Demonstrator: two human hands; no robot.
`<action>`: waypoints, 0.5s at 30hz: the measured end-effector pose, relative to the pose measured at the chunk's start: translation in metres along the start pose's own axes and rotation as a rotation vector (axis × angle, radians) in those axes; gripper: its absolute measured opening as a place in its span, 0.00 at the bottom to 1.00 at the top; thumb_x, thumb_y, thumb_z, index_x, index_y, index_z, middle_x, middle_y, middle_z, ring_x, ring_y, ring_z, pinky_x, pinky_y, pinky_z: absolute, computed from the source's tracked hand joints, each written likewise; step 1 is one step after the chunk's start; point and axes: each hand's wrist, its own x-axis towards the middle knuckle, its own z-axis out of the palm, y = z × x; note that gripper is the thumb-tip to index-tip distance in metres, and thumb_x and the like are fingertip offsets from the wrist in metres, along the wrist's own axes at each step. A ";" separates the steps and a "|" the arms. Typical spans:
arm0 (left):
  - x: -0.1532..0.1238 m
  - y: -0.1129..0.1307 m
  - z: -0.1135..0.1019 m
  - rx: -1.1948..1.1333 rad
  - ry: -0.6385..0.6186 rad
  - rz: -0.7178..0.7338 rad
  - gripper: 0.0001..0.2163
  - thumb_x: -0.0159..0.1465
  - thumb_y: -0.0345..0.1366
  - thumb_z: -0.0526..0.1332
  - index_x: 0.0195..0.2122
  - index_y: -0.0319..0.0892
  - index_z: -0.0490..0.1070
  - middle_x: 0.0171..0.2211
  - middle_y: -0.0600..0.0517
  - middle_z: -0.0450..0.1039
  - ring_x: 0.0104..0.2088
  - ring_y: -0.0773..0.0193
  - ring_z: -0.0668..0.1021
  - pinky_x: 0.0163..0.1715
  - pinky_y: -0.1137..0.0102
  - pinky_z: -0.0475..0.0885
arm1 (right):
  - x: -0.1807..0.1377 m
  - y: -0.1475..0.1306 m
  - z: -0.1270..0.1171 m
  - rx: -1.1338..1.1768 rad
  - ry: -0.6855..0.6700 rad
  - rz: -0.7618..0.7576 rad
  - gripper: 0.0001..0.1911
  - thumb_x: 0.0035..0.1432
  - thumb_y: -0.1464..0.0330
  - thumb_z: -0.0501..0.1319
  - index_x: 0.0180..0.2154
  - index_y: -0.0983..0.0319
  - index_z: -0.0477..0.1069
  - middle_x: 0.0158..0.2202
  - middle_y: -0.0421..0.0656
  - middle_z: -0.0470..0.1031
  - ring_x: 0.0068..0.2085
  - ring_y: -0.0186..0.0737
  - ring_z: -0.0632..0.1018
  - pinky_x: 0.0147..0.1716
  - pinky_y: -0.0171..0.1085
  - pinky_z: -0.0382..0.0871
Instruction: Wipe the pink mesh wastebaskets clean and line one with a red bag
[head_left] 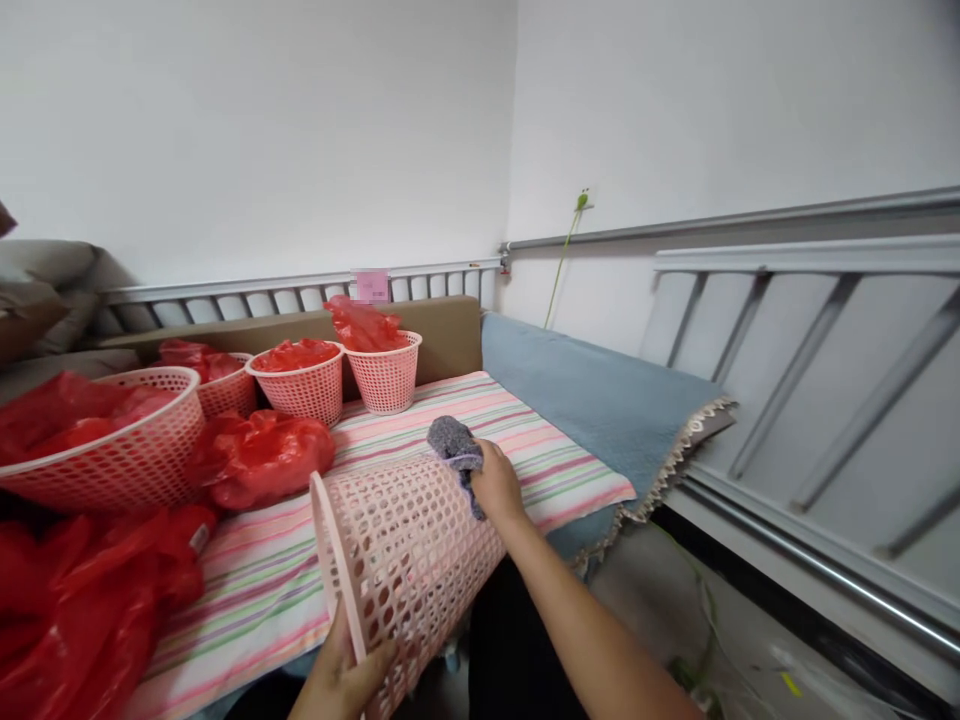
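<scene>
A pink perforated plastic basket (pixel 405 540) lies tilted on its side in front of me, its open rim toward the left. My left hand (pixel 345 665) is closed around the lower part of that rim, the thumb on the outer wall. In my right hand (pixel 496 485) is a bunched grey cloth (pixel 454 440), which touches the basket's upper side near its base. Part of the cloth hangs down along the wall. Under the basket spreads a striped cover (pixel 270 560) on the sofa seat.
Several pink baskets with red plastic bags stand along the backrest, one basket (pixel 386 378) nearest the corner. Loose red bags (pixel 262 455) lie at left. A blue cover (pixel 585 370) drapes the sofa's right side. A white railing (pixel 795 380) and green cord (pixel 561 265) are at right.
</scene>
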 end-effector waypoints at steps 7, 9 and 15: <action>0.007 0.045 0.023 -0.263 0.070 -0.071 0.42 0.51 0.32 0.68 0.65 0.49 0.47 0.56 0.43 0.70 0.55 0.45 0.72 0.55 0.54 0.66 | -0.023 -0.015 0.001 0.014 0.056 -0.152 0.30 0.47 0.85 0.50 0.51 0.64 0.68 0.48 0.48 0.71 0.49 0.45 0.69 0.51 0.42 0.62; 0.008 0.044 0.024 -0.288 0.055 -0.074 0.41 0.50 0.31 0.68 0.64 0.47 0.49 0.52 0.42 0.73 0.53 0.46 0.74 0.55 0.54 0.67 | -0.039 -0.036 0.001 0.106 0.027 -0.219 0.32 0.44 0.86 0.49 0.51 0.63 0.68 0.48 0.47 0.71 0.49 0.44 0.68 0.52 0.43 0.62; 0.001 0.038 0.023 -0.204 0.131 -0.005 0.38 0.46 0.27 0.68 0.59 0.40 0.58 0.48 0.41 0.76 0.52 0.44 0.74 0.54 0.54 0.66 | -0.099 -0.124 -0.004 0.487 -0.148 -0.411 0.35 0.39 0.84 0.52 0.51 0.60 0.68 0.49 0.44 0.70 0.50 0.43 0.67 0.53 0.44 0.62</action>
